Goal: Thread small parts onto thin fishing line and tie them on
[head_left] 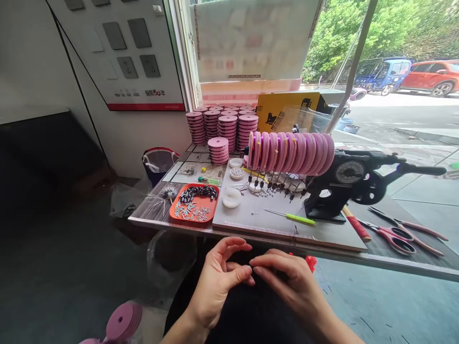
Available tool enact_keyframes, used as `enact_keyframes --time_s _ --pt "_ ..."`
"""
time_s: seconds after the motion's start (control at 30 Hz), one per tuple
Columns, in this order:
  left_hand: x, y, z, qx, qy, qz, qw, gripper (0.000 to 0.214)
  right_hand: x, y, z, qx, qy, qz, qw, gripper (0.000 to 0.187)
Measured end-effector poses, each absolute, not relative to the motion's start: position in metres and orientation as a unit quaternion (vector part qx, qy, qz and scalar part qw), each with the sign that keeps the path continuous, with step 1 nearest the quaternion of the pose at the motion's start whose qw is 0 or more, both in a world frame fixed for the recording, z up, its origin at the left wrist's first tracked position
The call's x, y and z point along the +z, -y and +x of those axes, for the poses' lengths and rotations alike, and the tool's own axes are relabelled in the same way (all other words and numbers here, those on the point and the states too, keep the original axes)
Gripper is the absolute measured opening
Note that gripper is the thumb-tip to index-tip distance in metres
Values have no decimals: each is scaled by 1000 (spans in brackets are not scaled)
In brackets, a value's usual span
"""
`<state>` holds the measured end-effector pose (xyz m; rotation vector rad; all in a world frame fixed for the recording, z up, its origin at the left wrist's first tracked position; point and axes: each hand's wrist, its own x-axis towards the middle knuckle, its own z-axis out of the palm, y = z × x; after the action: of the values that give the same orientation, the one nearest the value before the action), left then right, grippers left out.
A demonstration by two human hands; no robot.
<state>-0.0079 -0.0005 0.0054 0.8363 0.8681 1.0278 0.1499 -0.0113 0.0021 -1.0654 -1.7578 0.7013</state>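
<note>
My left hand [224, 277] and my right hand [292, 279] meet fingertip to fingertip over my dark lap, just below the table edge. Both are closed in a pinch; whatever lies between the fingers is too small to make out. Beyond them on a pale board [258, 222] stands a black hand-cranked winder [346, 174] carrying a row of pink spools [292, 153]. Small black pieces [270, 188] dangle beneath the spools. Nearer my hands lie a screwdriver-like tool with a green handle [300, 219] and a white round dish [231, 198].
An orange tray [173, 213] at left holds black, bluish and silvery small parts. Stacked pink spools [218, 126] and a yellow box [276, 109] stand behind. On the right are scissors [398, 239] and pliers [423, 236]. A dark bin [158, 165] sits beyond the table's left side.
</note>
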Motion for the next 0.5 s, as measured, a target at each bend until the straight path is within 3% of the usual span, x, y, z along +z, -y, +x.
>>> enact_keyframes --time_s 0.5 --pt "2 -2 -9 460 -371 338 733 38 -3 9 152 339 697 -434 460 28"
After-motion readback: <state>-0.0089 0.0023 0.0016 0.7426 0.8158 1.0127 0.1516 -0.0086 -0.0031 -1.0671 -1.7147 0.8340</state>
